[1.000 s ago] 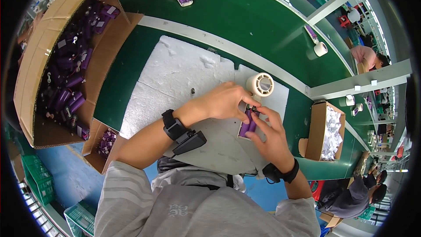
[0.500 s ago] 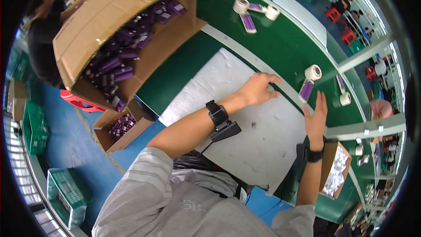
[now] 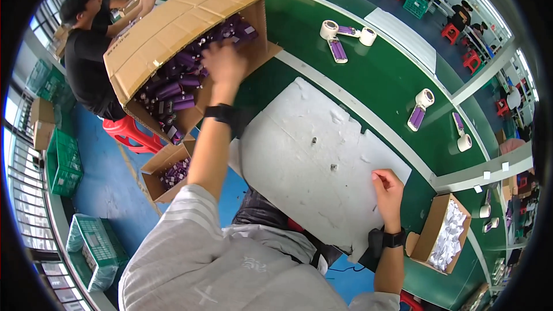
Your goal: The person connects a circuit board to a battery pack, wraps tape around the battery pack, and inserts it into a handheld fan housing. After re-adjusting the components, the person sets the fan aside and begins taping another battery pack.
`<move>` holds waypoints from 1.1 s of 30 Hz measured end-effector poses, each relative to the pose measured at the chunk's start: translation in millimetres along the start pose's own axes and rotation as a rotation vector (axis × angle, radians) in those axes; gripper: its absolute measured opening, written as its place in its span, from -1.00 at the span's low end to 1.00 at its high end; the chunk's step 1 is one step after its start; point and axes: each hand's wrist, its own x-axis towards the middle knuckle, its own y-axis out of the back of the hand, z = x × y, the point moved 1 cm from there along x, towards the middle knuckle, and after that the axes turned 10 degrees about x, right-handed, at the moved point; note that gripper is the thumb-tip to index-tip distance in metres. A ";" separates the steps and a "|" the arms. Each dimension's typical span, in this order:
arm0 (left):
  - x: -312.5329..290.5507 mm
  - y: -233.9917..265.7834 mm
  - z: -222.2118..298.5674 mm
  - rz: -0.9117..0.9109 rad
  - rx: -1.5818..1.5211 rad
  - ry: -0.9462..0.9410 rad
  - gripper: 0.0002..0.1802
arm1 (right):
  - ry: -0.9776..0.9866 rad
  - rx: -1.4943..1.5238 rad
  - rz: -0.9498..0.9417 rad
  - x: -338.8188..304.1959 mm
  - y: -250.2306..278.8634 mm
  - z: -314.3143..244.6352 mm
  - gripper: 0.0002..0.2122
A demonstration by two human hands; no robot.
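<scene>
My left hand point(image 3: 225, 64) reaches into the tipped cardboard box point(image 3: 190, 1), its blurred fingers spread over a heap of purple cylindrical pieces point(image 3: 185, 59) with pale and metallic ends. None of them shows clearly in its grasp. Above the right part of a worn grey-white foam mat point(image 3: 299, 144), my right hand point(image 3: 389, 193) has its fingers curled in, thumb and forefinger close together. Nothing visible sticks out from them. Both wrists carry dark bands.
Purple-handled devices with round white heads point(image 3: 424, 98) lie on the green belt point(image 3: 374, 75) beyond a metal rail. A carton of silvery-white pieces point(image 3: 449, 236) stands at right. Below the large box sits a smaller carton of purple parts point(image 3: 173, 175). A person point(image 3: 92, 63) sits at far left.
My left hand has swung from above the mat, leftward into the large box. My right hand has drawn back from the rail toward me, and its outstretched fingers have curled in.
</scene>
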 end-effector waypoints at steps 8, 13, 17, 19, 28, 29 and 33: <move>44.8 -19.9 -80.4 -0.182 0.495 -0.014 -0.67 | 0.012 0.038 -0.059 -0.1 -1.2 -1.3 -0.93; 64.2 -25.5 -87.7 -0.222 0.553 0.007 -0.71 | 0.006 0.040 -0.062 -1.7 -1.4 -0.3 -0.92; 66.8 -13.5 -72.4 -0.230 0.437 0.006 -0.72 | 0.036 0.040 -0.045 0.7 -3.0 1.9 -0.93; 64.3 -1.2 -63.5 -0.243 0.379 0.000 -0.73 | 0.052 0.038 -0.036 -0.1 -2.9 1.8 -0.94; 27.6 44.3 -32.1 -0.364 -1.109 -0.070 -0.87 | 0.028 0.033 -0.050 -1.3 -1.9 -3.9 -0.92; 10.0 67.6 -10.2 -0.385 -1.161 -0.122 -0.88 | 0.036 0.029 -0.050 -0.9 -1.8 -3.2 -0.91; -53.7 123.3 72.7 -0.736 -1.418 -0.346 -0.91 | 0.092 0.109 -0.038 0.6 -4.3 -4.3 -0.81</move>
